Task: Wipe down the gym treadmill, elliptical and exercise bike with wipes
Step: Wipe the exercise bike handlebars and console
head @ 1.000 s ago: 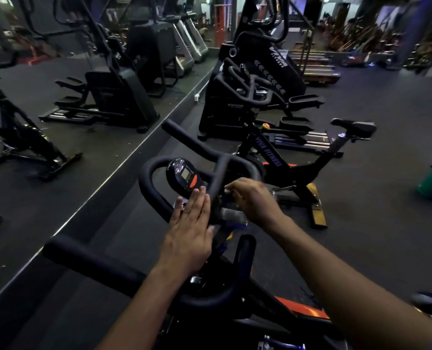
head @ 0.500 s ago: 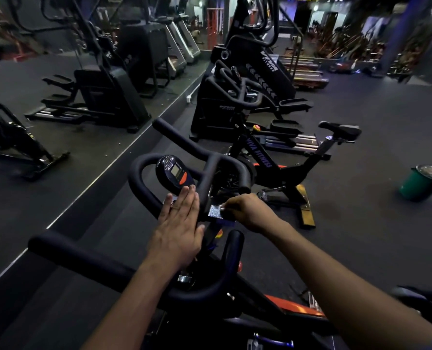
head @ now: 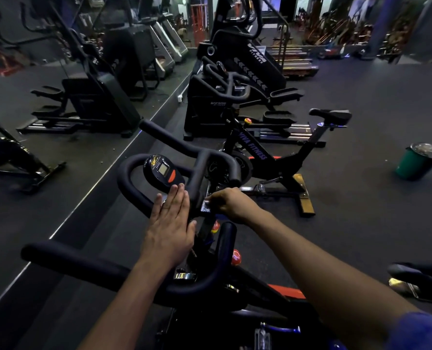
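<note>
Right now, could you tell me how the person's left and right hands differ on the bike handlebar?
The left hand lies flat with straight fingers on the handlebar; the right hand is curled, pinching a small wipe. The left sits below the console, the right beside the centre stem. Both touch the same bike.

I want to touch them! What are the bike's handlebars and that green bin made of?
Handlebars: probably soft foam or rubber padding, matte black, thick and rounded with no shine. Green bin: looks like smooth plastic with a slight sheen, though painted metal is possible.
</note>
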